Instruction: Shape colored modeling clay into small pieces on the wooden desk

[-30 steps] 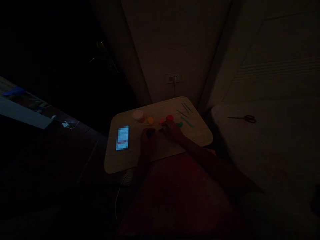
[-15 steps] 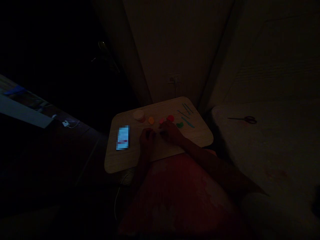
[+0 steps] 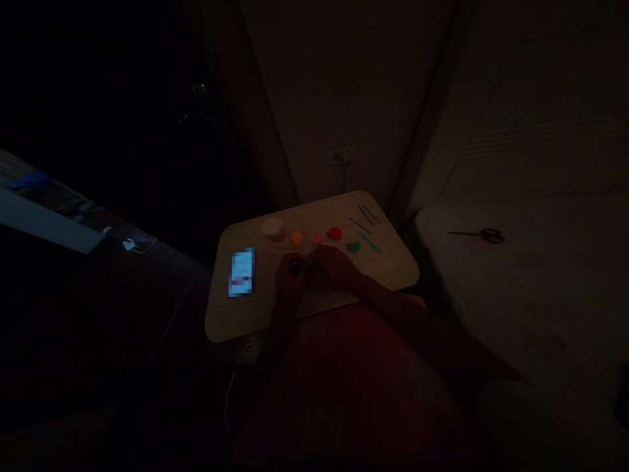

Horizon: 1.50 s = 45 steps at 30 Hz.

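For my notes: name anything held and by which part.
The left hand seems to hold a small dark lump, gripped part too dark to tell; whether the right hand holds anything is unclear.

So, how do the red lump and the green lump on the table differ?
The red lump is brighter; the green lump is darker. The red lump looks roundish, while the green lump looks notched. The red lump lies farther from the person than the green lump. Both rest on the table.
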Tool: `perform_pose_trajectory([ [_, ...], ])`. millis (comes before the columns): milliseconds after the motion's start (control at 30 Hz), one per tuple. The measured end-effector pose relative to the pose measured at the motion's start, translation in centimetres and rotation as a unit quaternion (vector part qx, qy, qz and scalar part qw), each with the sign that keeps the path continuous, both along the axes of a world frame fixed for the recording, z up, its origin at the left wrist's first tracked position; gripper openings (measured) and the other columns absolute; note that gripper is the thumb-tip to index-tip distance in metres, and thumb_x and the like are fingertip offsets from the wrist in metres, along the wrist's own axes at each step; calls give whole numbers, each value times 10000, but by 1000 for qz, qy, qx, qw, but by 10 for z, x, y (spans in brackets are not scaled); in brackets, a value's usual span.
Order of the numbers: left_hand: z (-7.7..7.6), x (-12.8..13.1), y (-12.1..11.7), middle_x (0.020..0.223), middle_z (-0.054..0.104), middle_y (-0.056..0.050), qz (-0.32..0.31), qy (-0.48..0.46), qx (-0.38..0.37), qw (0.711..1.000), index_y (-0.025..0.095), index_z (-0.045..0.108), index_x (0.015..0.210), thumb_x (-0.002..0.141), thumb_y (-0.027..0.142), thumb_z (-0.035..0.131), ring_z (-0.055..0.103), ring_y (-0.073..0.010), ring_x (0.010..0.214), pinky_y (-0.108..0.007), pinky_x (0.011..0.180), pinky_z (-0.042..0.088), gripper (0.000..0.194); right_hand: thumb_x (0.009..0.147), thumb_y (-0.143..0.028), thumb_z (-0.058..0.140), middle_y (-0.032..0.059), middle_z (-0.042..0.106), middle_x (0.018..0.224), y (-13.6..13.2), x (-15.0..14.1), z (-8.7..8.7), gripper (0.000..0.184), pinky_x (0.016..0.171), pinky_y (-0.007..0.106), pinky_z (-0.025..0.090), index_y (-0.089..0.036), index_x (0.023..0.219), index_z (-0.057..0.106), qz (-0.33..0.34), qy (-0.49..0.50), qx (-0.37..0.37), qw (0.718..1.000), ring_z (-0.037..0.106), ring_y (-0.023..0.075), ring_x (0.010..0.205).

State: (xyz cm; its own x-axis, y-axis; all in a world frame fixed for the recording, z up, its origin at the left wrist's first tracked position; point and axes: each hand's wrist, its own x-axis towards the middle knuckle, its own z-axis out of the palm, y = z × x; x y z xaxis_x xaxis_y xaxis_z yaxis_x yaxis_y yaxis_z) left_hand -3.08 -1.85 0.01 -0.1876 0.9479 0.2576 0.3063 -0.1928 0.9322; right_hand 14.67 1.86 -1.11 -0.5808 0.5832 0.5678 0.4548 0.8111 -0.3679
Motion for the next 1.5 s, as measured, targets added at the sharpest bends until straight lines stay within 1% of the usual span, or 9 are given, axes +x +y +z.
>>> perform_pose_trajectory([
  [133,-1,1,-1,897,693,-21,-36,1,-12,999,194,632,978,779,357,768,674,-168,812,-276,740,555,290,976,-499,618,167,681,1095,-3,-2,-2,381,888,428,507,-147,1114,668,-5,-52,20,998,603,285,1000],
  [333,-3,-3,-3,984,713,-55,-88,-25,21,996,196,611,1049,777,334,764,703,-193,906,-322,833,579,341,997,-452,603,158,687,1095,-4,-2,-2,424,882,407,524,-142,1284,636,-25,-55,1,998,619,275,1023],
  [500,-4,-3,-1,1033,697,-63,-57,-54,19,997,205,583,1074,796,311,748,705,-188,921,-312,816,589,341,986,-441,627,162,679,1120,-5,-2,2,431,850,388,544,-156,1309,639,-30,-82,-22,996,632,278,1039],
  [600,-4,-3,-1,1012,697,-60,-52,-27,33,998,205,599,1069,846,335,709,692,-195,930,-327,840,579,281,995,-405,620,163,684,1121,-4,-3,3,363,850,368,547,-151,1250,668,-35,-100,-35,994,634,271,1058],
  [767,-1,-4,-4,975,709,-55,-114,57,15,992,201,632,1049,905,380,645,670,-212,915,-341,844,540,230,1013,-432,582,154,687,1089,-5,-4,4,355,848,362,541,-142,1195,675,-67,-116,-56,989,639,260,1038],
  [900,0,-4,-6,902,667,-28,-140,84,-2,987,203,603,974,961,408,561,627,-189,850,-307,793,500,210,1020,-491,549,156,683,1098,-9,-6,6,407,827,344,526,-128,1168,662,-67,-138,-65,986,647,251,1025],
  [1067,-2,-6,-4,830,592,-3,-120,90,-4,989,213,551,903,986,432,503,557,-165,785,-276,734,464,239,951,-604,615,154,695,1095,-13,-5,12,533,798,331,509,-121,1174,647,-43,-145,-63,986,659,253,989],
  [1333,1,-4,-7,932,694,-37,-145,78,-6,986,212,604,1090,871,436,689,637,-200,840,-291,755,503,325,1035,-413,545,149,726,1103,-16,-3,17,340,749,314,493,-155,1216,672,-56,-146,-75,985,678,241,950],
  [1500,1,-4,-5,778,686,-23,-152,135,-22,979,194,655,853,920,435,610,609,-187,717,-281,667,478,254,1026,-306,552,123,746,1058,-16,-2,14,255,721,294,481,-172,1182,703,-42,-138,-54,988,681,222,914],
])
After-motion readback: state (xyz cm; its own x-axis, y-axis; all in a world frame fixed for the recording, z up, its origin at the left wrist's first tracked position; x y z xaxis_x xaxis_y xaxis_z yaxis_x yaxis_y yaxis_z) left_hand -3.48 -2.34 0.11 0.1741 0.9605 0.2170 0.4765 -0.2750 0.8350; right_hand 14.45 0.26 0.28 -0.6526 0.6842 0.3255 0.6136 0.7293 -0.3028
